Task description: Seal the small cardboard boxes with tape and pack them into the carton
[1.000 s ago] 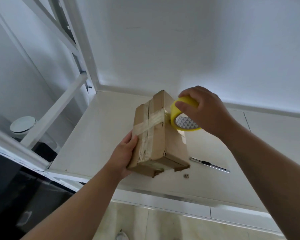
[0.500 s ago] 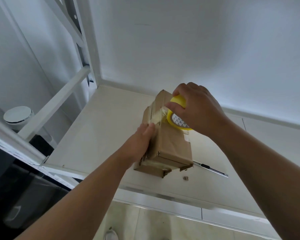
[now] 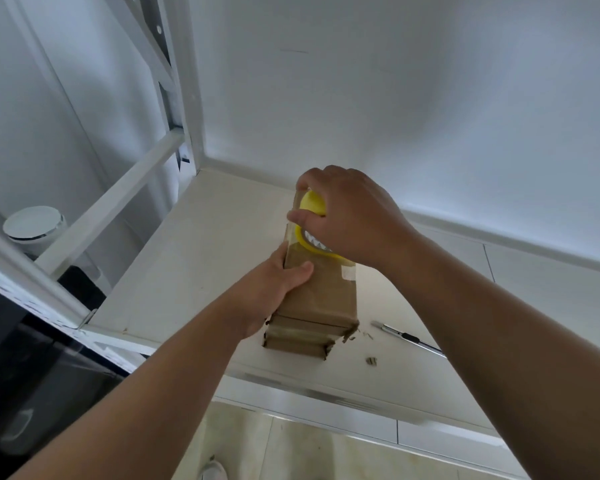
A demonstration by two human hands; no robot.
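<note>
Head view: a small cardboard box (image 3: 323, 292) stands on the white desk (image 3: 187, 271) in front of the person. Its long axis runs straight away from the body, and its ragged near end faces the camera. The left hand (image 3: 274, 285) has its grip clamped on the box's left side about halfway along, with the thumb laid over the top face; the fingers behind are hidden. The right hand (image 3: 347, 216) has its grip closed around a yellow tape roll (image 3: 312, 204), held at the box's far end above the top face. A strip of clear tape (image 3: 289, 237) runs from the roll down to the upper left edge of the box, just beyond the left thumb.

The coming move probably turns on that line. The roll is at the far end of the long axis, so laying the strip means travelling along the box while the left hand pins it.

A utility knife (image 3: 409, 338) lies on the desk to the right of the box's near end, apart from it and nearer the right arm. Cardboard scraps (image 3: 371, 361) lie close by. Nothing stands between the roll and the box. A white frame (image 3: 118, 199) rises at the left. No carton is in view.
</note>
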